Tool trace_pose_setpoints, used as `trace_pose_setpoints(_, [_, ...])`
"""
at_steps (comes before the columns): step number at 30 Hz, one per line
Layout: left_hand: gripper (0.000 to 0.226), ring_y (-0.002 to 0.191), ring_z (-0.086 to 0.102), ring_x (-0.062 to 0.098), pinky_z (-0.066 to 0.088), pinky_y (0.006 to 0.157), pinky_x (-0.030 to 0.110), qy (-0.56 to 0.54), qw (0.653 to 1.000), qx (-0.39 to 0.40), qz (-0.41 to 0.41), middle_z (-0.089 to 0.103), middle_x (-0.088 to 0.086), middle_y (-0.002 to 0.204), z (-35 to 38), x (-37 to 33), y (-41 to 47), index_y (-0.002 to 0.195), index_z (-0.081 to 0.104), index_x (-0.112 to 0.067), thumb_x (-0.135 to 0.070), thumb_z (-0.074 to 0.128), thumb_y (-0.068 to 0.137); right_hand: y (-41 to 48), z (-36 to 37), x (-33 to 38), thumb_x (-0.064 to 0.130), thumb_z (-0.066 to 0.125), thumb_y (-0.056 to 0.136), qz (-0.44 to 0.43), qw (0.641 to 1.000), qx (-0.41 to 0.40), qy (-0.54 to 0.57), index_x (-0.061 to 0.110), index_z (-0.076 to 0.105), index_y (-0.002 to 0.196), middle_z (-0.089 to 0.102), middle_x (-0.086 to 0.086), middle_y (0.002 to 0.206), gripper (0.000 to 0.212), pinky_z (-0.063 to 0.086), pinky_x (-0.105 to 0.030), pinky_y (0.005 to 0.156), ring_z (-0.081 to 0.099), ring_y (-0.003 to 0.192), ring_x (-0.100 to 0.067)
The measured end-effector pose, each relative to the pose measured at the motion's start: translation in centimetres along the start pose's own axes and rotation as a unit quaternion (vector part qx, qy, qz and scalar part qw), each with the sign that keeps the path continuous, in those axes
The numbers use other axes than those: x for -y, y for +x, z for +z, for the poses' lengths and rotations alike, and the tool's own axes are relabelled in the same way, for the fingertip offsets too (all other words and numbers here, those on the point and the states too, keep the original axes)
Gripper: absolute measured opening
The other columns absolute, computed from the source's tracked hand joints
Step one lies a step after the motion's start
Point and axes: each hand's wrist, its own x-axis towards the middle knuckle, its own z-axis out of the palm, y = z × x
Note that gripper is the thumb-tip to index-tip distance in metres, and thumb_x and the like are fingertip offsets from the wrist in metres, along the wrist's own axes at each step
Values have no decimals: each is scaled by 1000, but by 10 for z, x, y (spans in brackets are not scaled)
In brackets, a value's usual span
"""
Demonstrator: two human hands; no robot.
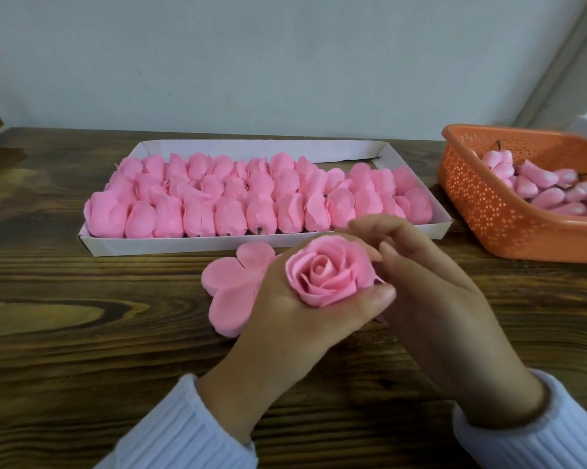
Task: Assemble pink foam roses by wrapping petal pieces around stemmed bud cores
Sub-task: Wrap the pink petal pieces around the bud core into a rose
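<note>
**Hands shape one rose, more cores wait**

Left hand (295,309) grips a nearly full rose (326,275) above the table (82,367). Right hand (420,292) touches its outer petals; whether it pinches, I cannot tell. A flat petal piece (231,286) lies beside. The tray (184,243) looks almost full, and the basket (488,211) holds bud cores (539,184).
</note>
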Motion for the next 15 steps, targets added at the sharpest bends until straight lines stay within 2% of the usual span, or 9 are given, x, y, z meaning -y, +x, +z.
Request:
trace_pose_setpoints(1, [12,71,68,23,58,64,35,-30,999,-10,-9,69,4,74,0,-1,1,80,70,-27,-18,74,72,-6,-3,-5,19,50,96,21,1000,-1,-8,24,66,106,69,-4,110,20,54,-37,85,66,103,-26])
trace_pose_setpoints(4, [7,66,65,15,53,54,28,-111,993,-24,-29,68,-3,73,1,-3,2,75,71,-28,-21,70,73,-3,-2,-9,23,51,97,62,996,30,-59,24,63,110,67,-4,92,17,54,-31,65,64,78,-23])
trace_pose_setpoints(6, [3,58,59,23,49,49,28,-141,989,-29,-34,65,5,75,2,-2,2,73,69,-25,-23,68,74,-4,0,-8,27,52,94,77,995,36,-54,27,62,104,63,-7,82,14,49,-25,54,59,64,-22])
trace_pose_setpoints(8, [2,48,50,25,45,44,25,-155,986,-43,-40,61,14,72,3,-2,3,74,66,-23,-25,68,74,-7,4,-6,32,53,93,102,992,53,-44,29,61,97,59,-3,74,9,44,-23,48,53,56,-18])
trace_pose_setpoints(9, [5,44,44,27,43,42,23,-158,985,-53,-46,54,24,68,3,-2,2,74,65,-22,-25,68,73,-8,6,-5,33,53,94,119,990,69,-40,28,61,95,57,-1,72,10,42,-24,47,51,54,-16])
trace_pose_setpoints(11, [9,40,33,29,42,38,22,-161,983,-65,-60,39,32,61,3,-2,3,77,66,-23,-26,71,70,-10,9,-2,30,53,94,143,986,89,-16,27,66,88,60,-3,69,15,39,-21,45,53,53,-15])
trace_pose_setpoints(13, [21,34,35,23,44,37,23,-158,983,-63,-74,41,28,59,3,-2,2,87,68,-29,-26,74,67,-12,13,4,25,51,90,153,984,97,7,27,68,74,63,-4,66,24,32,-14,41,53,50,-11])
trace_pose_setpoints(15, [31,31,40,16,45,36,25,-153,983,-58,-87,51,9,54,3,-2,1,95,68,-34,-27,75,65,-14,18,6,23,48,89,158,981,111,11,23,65,67,60,0,59,28,30,-10,40,48,45,-4])
